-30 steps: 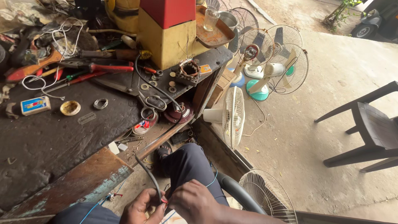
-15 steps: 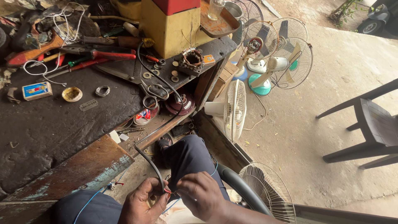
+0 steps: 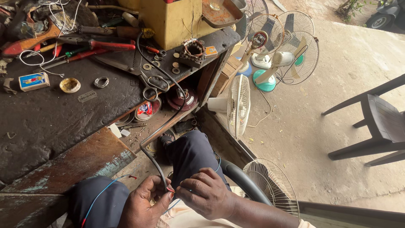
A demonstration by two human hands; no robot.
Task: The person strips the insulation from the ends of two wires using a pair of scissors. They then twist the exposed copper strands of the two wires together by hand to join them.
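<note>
Repair workshop: grimy desk strewn with pliers, screwdrivers, wire coils; dismantled fans on concrete floor.

We count two hands, the left hand and the right hand, on one black cable. Far right we see three standing fans; near lies one fan guard. One dark chair stands right; one yellow box sits far on one workbench.

Both hands, left and right, pinching a black cable beside the cluttered workbench.
</note>
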